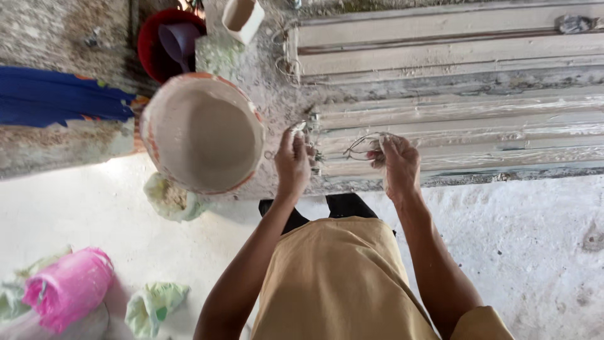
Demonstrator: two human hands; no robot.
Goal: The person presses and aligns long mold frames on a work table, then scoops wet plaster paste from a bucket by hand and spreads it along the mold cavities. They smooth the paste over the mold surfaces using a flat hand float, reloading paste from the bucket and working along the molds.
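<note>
Thin wire loop [362, 148] lies sideways, right hand [396, 165] fingers pinching it, left hand [292, 165] fingers together

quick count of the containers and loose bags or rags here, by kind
large plaster-coated basin: 1
red bucket with scoop inside: 1
small white tub: 1
pink plastic container: 1
greenish crumpled bags or rags: 3
wire loop by the right hand: 1
total: 8
</note>
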